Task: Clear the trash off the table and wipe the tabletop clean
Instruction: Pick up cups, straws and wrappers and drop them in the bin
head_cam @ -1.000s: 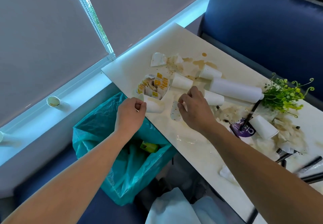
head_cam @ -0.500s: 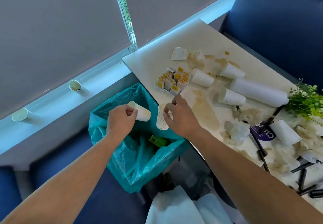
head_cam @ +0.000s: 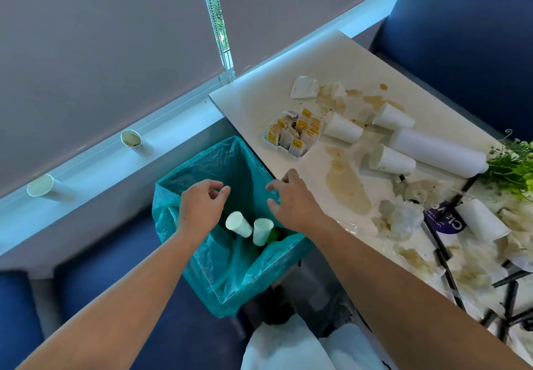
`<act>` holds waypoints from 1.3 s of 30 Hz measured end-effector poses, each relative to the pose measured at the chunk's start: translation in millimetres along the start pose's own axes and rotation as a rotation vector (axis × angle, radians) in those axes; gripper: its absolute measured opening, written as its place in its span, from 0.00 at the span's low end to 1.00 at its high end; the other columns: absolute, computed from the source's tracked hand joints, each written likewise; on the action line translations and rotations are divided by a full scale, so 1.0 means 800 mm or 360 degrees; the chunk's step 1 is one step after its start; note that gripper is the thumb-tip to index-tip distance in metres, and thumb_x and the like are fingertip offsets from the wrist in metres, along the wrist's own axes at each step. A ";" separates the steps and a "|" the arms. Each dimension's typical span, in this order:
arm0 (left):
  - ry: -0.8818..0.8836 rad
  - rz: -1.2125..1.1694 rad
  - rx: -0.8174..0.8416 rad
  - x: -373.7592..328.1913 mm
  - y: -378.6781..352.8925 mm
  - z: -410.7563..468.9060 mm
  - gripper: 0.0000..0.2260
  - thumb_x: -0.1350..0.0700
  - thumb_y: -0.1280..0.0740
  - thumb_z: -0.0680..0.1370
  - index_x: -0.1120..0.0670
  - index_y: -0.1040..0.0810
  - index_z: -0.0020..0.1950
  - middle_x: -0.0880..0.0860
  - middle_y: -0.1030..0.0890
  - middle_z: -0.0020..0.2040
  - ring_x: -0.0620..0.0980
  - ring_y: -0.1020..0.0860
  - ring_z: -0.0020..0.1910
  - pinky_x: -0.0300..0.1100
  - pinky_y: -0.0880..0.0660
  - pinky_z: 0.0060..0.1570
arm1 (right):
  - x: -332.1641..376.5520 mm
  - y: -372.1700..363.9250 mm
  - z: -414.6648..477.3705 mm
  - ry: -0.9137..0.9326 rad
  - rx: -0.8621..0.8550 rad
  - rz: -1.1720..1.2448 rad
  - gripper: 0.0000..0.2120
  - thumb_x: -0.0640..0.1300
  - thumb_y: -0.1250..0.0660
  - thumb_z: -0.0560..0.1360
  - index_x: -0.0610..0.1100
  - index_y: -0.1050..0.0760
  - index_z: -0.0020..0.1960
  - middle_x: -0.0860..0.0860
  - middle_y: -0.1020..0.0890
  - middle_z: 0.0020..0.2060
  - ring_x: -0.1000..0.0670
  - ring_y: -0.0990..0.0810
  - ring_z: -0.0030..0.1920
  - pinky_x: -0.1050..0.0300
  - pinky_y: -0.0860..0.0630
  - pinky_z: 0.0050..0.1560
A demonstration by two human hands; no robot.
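Note:
Both my hands hover over a bin lined with a teal bag [head_cam: 207, 167], left of the white table [head_cam: 253, 101]. My left hand [head_cam: 202, 211] and my right hand [head_cam: 291, 202] are open with fingers spread and hold nothing. Two white paper cups [head_cam: 238, 224] [head_cam: 262, 230] are inside the bag just below them. On the table lie several tipped paper cups [head_cam: 343, 132], a long white roll [head_cam: 435, 152], a tray of yellow-labelled sachets [head_cam: 294, 133], crumpled tissue [head_cam: 402, 216] and brown spills [head_cam: 346, 185].
Two used cups stand on the window ledge [head_cam: 131, 139] [head_cam: 40, 189]. A green plant [head_cam: 513, 167] and black sticks [head_cam: 444, 257] sit at the table's right. Blue bench seats [head_cam: 461, 23] flank the table. White cloth [head_cam: 288, 346] lies at the bottom.
Both hands carried a cup each from the table's edge to over the bin and let go. The two cups now lie in the bag, and the hands are open.

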State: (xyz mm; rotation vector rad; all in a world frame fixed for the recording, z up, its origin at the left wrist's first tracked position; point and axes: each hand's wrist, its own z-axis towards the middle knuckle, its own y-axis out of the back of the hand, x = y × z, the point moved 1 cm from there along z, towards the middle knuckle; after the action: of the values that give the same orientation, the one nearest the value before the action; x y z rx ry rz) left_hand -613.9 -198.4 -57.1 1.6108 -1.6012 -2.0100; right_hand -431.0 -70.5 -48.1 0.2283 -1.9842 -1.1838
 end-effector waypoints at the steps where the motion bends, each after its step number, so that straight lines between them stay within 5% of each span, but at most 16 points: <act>1: -0.0016 0.0000 0.0011 -0.004 -0.002 -0.001 0.10 0.45 0.28 0.78 0.49 0.15 0.54 0.43 0.19 0.39 0.44 0.20 0.41 0.44 0.22 0.47 | -0.005 0.003 -0.001 -0.0006 -0.0024 0.0010 0.17 0.51 0.35 0.81 0.51 0.25 0.68 0.50 0.34 0.54 0.47 0.29 0.55 0.44 0.25 0.61; 6: -0.0154 -0.0026 0.0079 -0.042 -0.027 -0.004 0.05 0.47 0.29 0.78 0.46 0.16 0.51 0.42 0.19 0.39 0.38 0.22 0.41 0.32 0.30 0.42 | -0.041 0.031 -0.006 -0.0058 -0.0174 0.0061 0.13 0.48 0.34 0.80 0.50 0.23 0.64 0.51 0.34 0.53 0.49 0.27 0.53 0.48 0.24 0.60; 12: -0.0286 -0.0073 0.0267 -0.104 -0.080 -0.007 0.04 0.49 0.28 0.79 0.47 0.15 0.48 0.43 0.18 0.39 0.40 0.22 0.39 0.44 0.21 0.47 | -0.097 0.069 -0.023 -0.0173 -0.0342 0.0072 0.12 0.45 0.32 0.79 0.46 0.21 0.62 0.51 0.34 0.53 0.49 0.27 0.50 0.53 0.25 0.59; 25: -0.0639 0.0002 0.0554 -0.237 -0.194 -0.019 0.08 0.48 0.30 0.80 0.49 0.15 0.54 0.45 0.19 0.42 0.44 0.21 0.41 0.44 0.22 0.48 | -0.222 0.147 -0.062 -0.0432 -0.0652 0.0145 0.11 0.42 0.32 0.78 0.45 0.20 0.60 0.52 0.32 0.53 0.50 0.26 0.47 0.57 0.27 0.53; 32: -0.0614 -0.0003 0.0629 -0.284 -0.236 -0.021 0.13 0.48 0.29 0.80 0.53 0.18 0.61 0.50 0.18 0.45 0.49 0.20 0.47 0.43 0.24 0.51 | -0.279 0.166 -0.083 -0.0561 -0.0722 0.0148 0.10 0.41 0.32 0.78 0.44 0.21 0.59 0.50 0.31 0.52 0.47 0.27 0.51 0.54 0.28 0.51; 39: -0.0470 0.0025 0.0715 -0.317 -0.276 -0.020 0.14 0.46 0.31 0.80 0.51 0.19 0.62 0.43 0.22 0.42 0.44 0.25 0.43 0.34 0.33 0.40 | -0.324 0.180 -0.104 -0.0648 -0.0782 0.0116 0.13 0.41 0.32 0.77 0.44 0.21 0.61 0.48 0.29 0.55 0.43 0.31 0.58 0.49 0.28 0.58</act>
State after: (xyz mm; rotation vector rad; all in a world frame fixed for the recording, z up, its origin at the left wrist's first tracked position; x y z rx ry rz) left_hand -384.8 48.5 -58.9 1.4579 -2.3012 -2.0618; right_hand -166.0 86.8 -51.7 -0.3586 -1.9334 -1.7248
